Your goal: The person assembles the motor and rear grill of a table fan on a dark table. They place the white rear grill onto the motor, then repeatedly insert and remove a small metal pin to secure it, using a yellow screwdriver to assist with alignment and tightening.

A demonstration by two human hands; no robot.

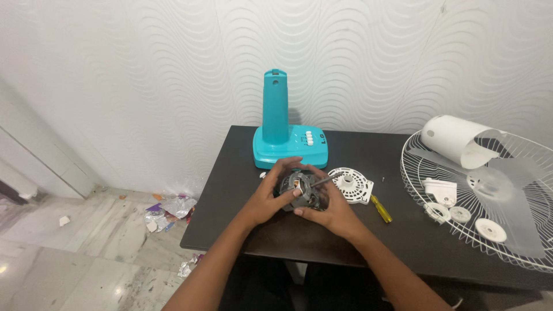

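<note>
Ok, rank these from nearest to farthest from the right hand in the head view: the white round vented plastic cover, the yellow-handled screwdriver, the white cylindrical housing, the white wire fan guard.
From the right hand:
1. White round vented plastic cover, just beyond the fingers.
2. Yellow-handled screwdriver, slightly farther right; close to call with the cover.
3. White wire fan guard, at the table's right end.
4. White cylindrical housing, back right, on the guard.

Both hands cover most of the grey motor [299,190], so its lower half can't be seen. The wire fan guard [461,173] runs off the right edge, and the screwdriver [380,208] shaft hides behind the right hand [331,213].
</note>
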